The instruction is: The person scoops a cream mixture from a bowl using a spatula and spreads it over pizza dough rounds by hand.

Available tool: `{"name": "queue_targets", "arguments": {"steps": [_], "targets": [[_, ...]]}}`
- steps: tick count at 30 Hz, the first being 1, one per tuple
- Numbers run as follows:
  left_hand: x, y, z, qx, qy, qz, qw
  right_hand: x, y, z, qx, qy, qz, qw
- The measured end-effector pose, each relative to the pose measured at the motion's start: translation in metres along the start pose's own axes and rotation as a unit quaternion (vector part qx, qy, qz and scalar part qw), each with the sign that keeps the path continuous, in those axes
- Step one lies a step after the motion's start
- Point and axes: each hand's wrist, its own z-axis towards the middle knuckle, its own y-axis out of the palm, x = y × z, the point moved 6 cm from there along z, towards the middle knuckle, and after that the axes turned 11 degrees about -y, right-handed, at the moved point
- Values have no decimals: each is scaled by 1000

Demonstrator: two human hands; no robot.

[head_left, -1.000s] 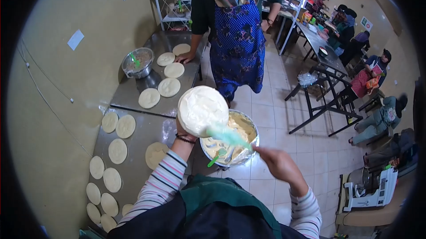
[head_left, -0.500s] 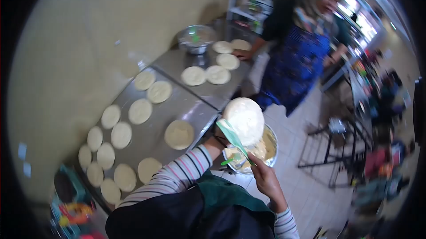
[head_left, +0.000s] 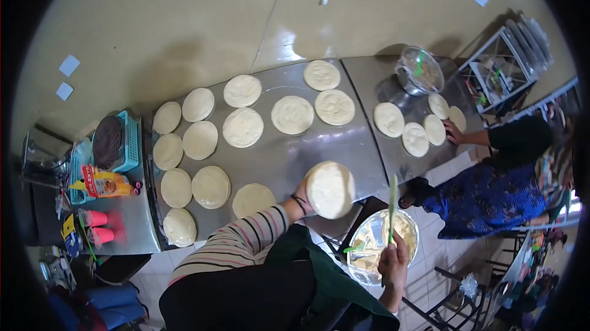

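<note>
Where the left hand [head_left: 299, 203] is: in front of the steel table, at the near side of a thick, round, pale disc with a smooth cream-coloured top [head_left: 330, 190], supporting it raised; finger spread beneath it cannot be told.
Right hand [head_left: 395, 260]: closed narrow around a long light-green spatula [head_left: 393, 202], blade upward, over the mixing bowl.
Spatula clearance: blade apart from the raised disc, to its right, with a visible gap between.
Mixing bowl: wide, round, silvery, holding pale yellow cream [head_left: 372, 244], its rim [head_left: 416, 242] just off the table's front edge; a small green-handled utensil [head_left: 354, 249] lies inside.
Table edge: the raised disc overlaps the front edge in view; height above it cannot be judged.
Open room: bare steel behind the raised disc, up to the row of discs; a narrower strip lies between it and the nearest disc at left.
Surface: shiny grey steel table [head_left: 347, 150], thirteen flat pale discs lying apart or closely spaced, mostly left and rear.
Adjoining table [head_left: 384, 76]: five more discs and a steel bowl [head_left: 401, 75] with a green utensil.
Co-worker: hand [head_left: 455, 132] beside those discs, blue patterned apron [head_left: 491, 205].
Room: beige wall [head_left: 203, 18] behind, metal rack [head_left: 482, 107] at right, turquoise basket [head_left: 130, 140] and pink cups [head_left: 96, 218] at left.
</note>
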Motion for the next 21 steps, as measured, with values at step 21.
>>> {"name": "queue_targets", "arguments": {"steps": [21], "targets": [[346, -47, 11, 407, 303, -71, 859, 15, 16, 59, 101, 107, 88, 985]]}}
